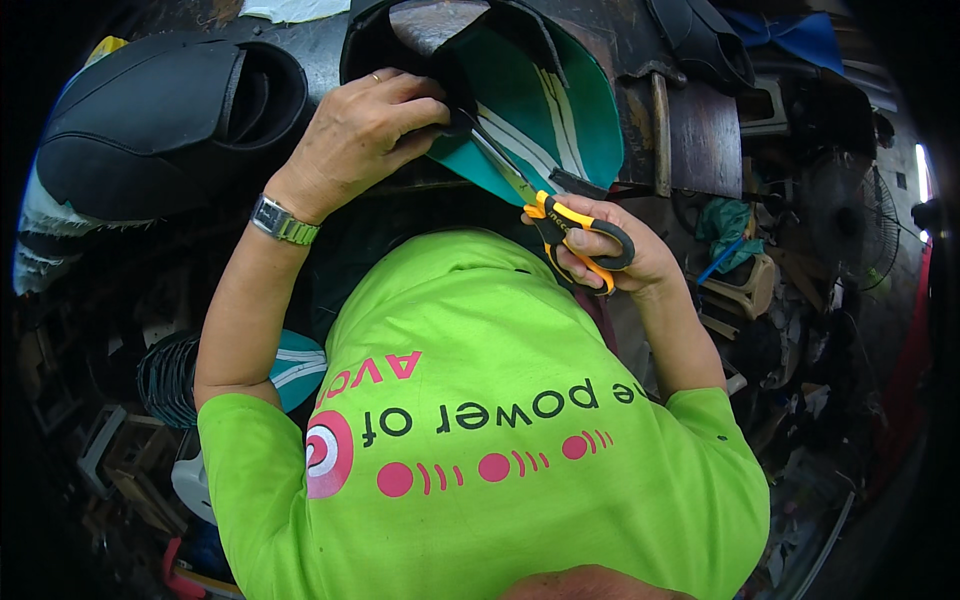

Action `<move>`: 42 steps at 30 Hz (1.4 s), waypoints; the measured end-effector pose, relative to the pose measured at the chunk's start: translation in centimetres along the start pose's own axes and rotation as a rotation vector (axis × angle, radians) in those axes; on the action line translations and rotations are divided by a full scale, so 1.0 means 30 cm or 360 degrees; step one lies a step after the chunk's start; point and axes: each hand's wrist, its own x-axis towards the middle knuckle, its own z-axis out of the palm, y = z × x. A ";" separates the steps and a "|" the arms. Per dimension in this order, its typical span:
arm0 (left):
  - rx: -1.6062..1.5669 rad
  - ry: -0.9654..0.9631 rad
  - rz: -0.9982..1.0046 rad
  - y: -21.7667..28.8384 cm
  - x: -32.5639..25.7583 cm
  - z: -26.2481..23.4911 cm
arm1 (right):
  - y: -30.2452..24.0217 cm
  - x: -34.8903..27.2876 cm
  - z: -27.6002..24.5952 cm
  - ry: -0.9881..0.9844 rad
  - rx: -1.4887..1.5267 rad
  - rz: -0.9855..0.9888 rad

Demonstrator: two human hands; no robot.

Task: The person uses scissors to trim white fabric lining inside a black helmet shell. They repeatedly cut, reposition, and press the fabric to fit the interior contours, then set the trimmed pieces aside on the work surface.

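My left hand (375, 135) is closed, its fingers pinching the edge of a black shoe upper (490, 35) at the table's near edge. The teal lining (585, 110) of the upper faces me, with white strips along its seams. In my right hand (640, 245) are scissors (550, 222) with yellow and black handles, my fingers through the loops. Their blades (508, 168) point up and left, lying over the lining close to my left fingertips. Whether the blade tips touch the material is hidden near my left hand.
Another black upper (140, 120) lies left on the dark table (322, 60), and one more (700, 40) at the far right. A wooden stick (661, 135) stands by the table edge. Right are a fan (860, 215) and clutter; a stack of teal-lined pieces (168, 380) sits low left.
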 end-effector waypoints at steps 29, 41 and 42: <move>0.0100 0.0040 0.0299 0.061 0.082 -0.072 | -0.126 -0.191 -0.256 0.1406 -0.1019 -0.0897; -0.0009 0.0709 -0.0152 0.049 0.163 -0.142 | -0.334 -0.075 -0.410 0.1923 -0.2738 -0.0506; -0.0073 0.0809 -0.0337 0.030 0.178 -0.135 | -0.381 -0.042 -0.378 0.1927 -0.2758 -0.0689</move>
